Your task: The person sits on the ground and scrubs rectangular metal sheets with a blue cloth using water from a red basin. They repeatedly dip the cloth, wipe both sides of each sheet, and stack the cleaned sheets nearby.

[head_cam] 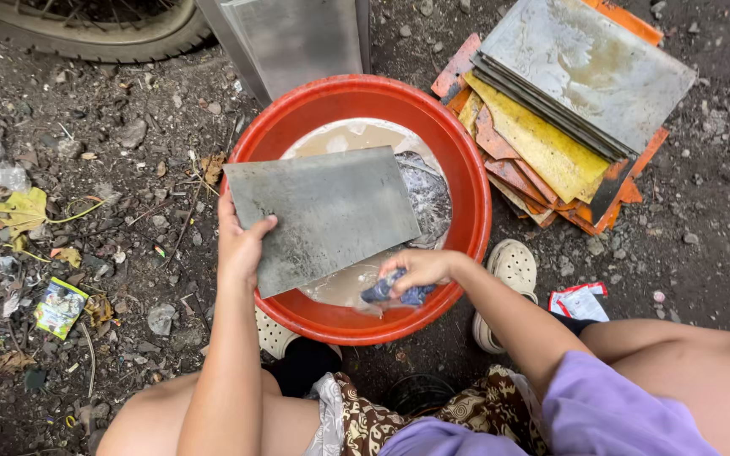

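The left hand (240, 245) grips the near left edge of a grey plate (327, 215), held tilted over a red basin (466, 152) of murky water; the right hand (420, 268) is closed round a wet blue rag (394, 291) at the plate's lower edge. The plate looks stiff, thin and probably slippery when wet, so edge grips suit it. A small green packet (59, 306) lies on the ground at left, a red-and-white wrapper (580, 301) at right, and stacked yellow and orange plates (551, 152) beside the basin

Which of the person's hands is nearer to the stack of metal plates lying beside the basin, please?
Right. The right hand holds a blue cloth over the basin's near side, closer to the stack; the left hand grips a grey plate at the opposite edge.
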